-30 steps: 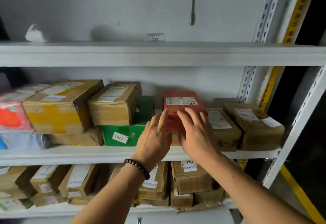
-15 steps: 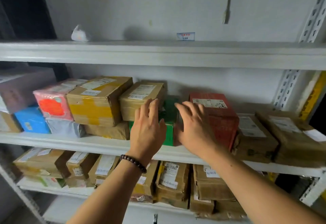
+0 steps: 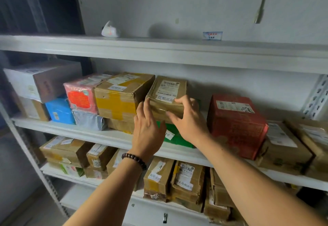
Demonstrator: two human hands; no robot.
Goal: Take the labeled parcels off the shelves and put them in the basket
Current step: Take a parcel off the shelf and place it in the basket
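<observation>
A small brown taped parcel [image 3: 166, 92] with white labels sits on a green box [image 3: 174, 137] on the middle shelf [image 3: 99, 135]. My left hand [image 3: 147, 129], a bead bracelet on its wrist, touches the parcel's left front edge with straight fingers. My right hand [image 3: 189, 121] lies spread on the parcel's front right corner, index finger along the top edge and thumb on the front face. A red labeled box [image 3: 236, 124] stands just to the right. No basket is in view.
A large yellow-taped carton [image 3: 120, 97], a pink box [image 3: 79, 96], a blue box [image 3: 59, 111] and a white carton [image 3: 40, 80] fill the shelf to the left. Brown parcels [image 3: 285, 142] lie to the right, and several more [image 3: 186, 177] crowd the lower shelf. The top shelf [image 3: 159, 51] holds a white packet [image 3: 110, 31].
Both hands left the red box and moved left and up to the brown parcel on the green box. The view has swung left too.
</observation>
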